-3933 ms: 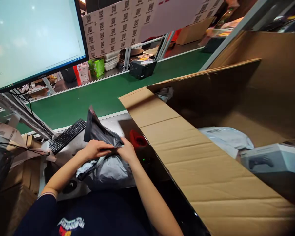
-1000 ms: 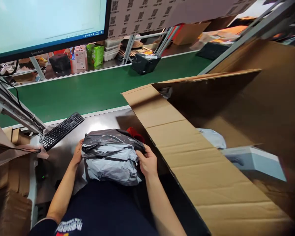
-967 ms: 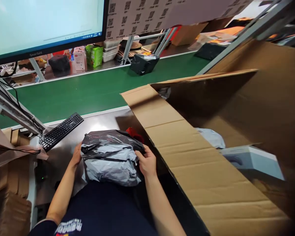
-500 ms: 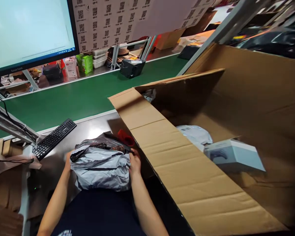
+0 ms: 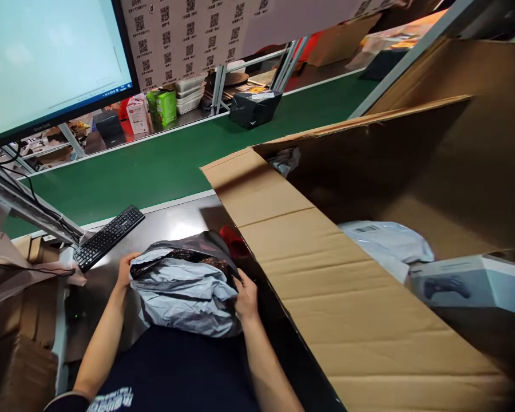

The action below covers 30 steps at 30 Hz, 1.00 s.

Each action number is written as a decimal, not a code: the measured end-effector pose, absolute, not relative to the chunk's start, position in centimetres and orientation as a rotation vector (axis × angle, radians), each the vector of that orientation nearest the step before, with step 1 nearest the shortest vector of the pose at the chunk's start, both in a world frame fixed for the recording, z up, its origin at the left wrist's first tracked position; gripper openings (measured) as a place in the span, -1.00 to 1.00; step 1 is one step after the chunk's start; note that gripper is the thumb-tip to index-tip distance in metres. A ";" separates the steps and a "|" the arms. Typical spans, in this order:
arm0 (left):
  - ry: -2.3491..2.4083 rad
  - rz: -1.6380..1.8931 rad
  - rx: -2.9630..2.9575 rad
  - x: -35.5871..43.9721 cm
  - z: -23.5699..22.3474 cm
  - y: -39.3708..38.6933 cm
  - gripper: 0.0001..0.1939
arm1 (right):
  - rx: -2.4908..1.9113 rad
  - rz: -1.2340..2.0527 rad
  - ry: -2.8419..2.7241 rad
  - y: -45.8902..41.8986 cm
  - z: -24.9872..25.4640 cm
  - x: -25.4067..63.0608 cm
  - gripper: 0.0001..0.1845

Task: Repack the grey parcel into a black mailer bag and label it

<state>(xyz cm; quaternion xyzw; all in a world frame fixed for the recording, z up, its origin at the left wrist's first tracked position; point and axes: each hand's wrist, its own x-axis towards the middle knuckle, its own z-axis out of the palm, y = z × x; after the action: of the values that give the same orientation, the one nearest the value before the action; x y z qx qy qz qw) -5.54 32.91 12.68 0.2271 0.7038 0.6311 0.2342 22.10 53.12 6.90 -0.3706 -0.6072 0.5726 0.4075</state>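
Beyond the grip, a green belt crosses behind a metal table, with a black parcel on the belt ahead and slightly right. Both hands hold a grey bag between them, close to the torso at the near side of the table. Left hand: closed on the bag's left edge, fingers partly hidden behind it. Right hand: thumb and fingers pinch the right edge near the mouth. Between the hands, the mouth gapes along the top, exposing a dark lining and speckled brown contents. Ahead and left of the grip lies a keyboard, set at an angle; above it stands a monitor. Just beyond the right hand sits a red object, partly hidden. Right of the grip, a carton stands open, containing a white parcel and a box printed with a controller.
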 end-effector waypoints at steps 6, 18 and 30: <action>1.575 1.657 0.423 -6.1 12.9 30.7 -0.50 | -0.765 1.699 -1.654 53.0 9.2 27.1 -0.55; 2.041 1.531 0.836 -5.7 12.9 34.1 -0.64 | -0.912 1.062 -1.753 52.1 8.3 20.0 -0.63; 2.337 1.767 1.036 -4.8 10.4 36.1 -0.74 | -1.067 0.970 -1.754 53.1 8.6 19.4 -0.63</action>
<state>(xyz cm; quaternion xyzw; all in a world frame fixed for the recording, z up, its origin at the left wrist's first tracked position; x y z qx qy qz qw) -4.81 36.09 10.41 0.3333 0.7519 0.5685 0.0172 19.40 53.06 8.57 -0.4260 -0.7005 0.3875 0.4216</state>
